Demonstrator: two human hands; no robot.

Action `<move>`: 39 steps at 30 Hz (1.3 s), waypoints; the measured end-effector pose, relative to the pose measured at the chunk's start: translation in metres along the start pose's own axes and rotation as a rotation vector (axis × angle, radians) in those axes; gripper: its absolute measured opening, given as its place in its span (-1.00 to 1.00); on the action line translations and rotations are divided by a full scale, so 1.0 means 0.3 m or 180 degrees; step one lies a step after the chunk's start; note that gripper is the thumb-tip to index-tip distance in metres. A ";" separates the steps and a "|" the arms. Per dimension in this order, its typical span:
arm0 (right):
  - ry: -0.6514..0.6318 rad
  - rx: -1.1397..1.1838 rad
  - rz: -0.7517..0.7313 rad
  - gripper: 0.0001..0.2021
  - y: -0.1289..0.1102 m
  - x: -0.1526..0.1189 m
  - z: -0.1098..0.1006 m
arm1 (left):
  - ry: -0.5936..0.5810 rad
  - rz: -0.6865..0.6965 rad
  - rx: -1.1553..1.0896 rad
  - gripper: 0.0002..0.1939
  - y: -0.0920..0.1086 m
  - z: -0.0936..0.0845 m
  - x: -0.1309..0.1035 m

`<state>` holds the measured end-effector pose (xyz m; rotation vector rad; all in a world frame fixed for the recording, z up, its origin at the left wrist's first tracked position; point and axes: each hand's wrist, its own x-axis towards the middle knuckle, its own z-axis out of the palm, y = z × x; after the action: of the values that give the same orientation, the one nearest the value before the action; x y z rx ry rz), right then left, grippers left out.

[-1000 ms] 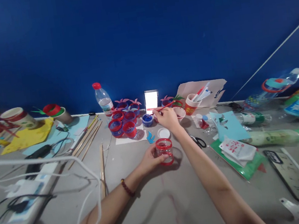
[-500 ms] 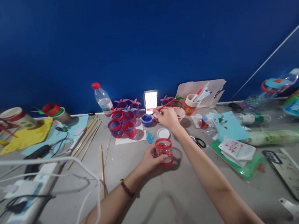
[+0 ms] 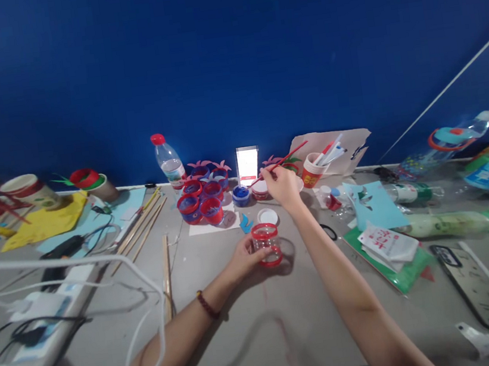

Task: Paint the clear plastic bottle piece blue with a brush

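Note:
My left hand (image 3: pixel 248 258) grips a clear plastic cup (image 3: pixel 267 245) with red bands round its top and bottom, low over the grey table. Between the fingers of my right hand (image 3: pixel 281 186) is a thin red brush (image 3: pixel 288 156), slanting down to the left. Its tip is by the jar of blue paint (image 3: pixel 241 195). A red-and-white tub (image 3: pixel 260 189) stands right of that jar, under my right hand. A white lid (image 3: pixel 267 217) and a blue paper cutout (image 3: pixel 247 223) lie behind the clear cup.
Several red-and-blue cups (image 3: pixel 211 211) and a red-capped bottle (image 3: pixel 171 165) stand behind on the left. A paper cup of pens (image 3: pixel 313 169) is at the right. Wooden sticks (image 3: pixel 167 277), a power strip (image 3: pixel 47 329) and a white cable (image 3: pixel 141 268) lie left; a phone (image 3: pixel 479 290) lies right.
My right hand has moved slightly right and up, and the brush leans more steeply. My left hand and the clear cup have shifted slightly.

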<state>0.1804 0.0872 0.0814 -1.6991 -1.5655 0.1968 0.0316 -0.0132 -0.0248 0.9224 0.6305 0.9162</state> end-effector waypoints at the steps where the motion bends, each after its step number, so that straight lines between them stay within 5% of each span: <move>1: 0.0112 0.0246 0.0049 -0.77 0.006 0.007 -0.005 | -0.0004 -0.0026 -0.0134 -0.48 0.001 0.002 -0.001; 13: 0.0239 0.2722 0.0798 -0.61 0.019 -0.011 -0.099 | 0.0010 -0.0103 -0.0836 -0.38 0.033 -0.028 0.015; 19: 0.0546 0.3417 0.0856 -0.58 0.046 -0.098 -0.184 | -0.0199 -0.0120 -0.1216 -0.52 0.027 -0.033 0.016; 27: 0.0617 0.3681 0.0955 -0.66 0.222 -0.323 -0.251 | -0.0034 -0.0247 -0.1277 -0.63 -0.001 -0.060 0.035; 30: 0.0348 0.3658 0.0961 -0.73 0.284 -0.401 -0.234 | -0.0086 -0.0304 -0.1138 -0.59 -0.009 -0.064 0.038; 39: 0.0086 0.3502 0.0837 -0.75 0.307 -0.473 -0.161 | 0.0059 -0.0121 -0.0934 -0.58 -0.006 -0.049 0.037</move>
<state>0.2487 -0.0530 -0.0003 -0.9780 -0.8804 0.9616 0.0259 0.0017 -0.0343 0.6382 0.5112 0.9547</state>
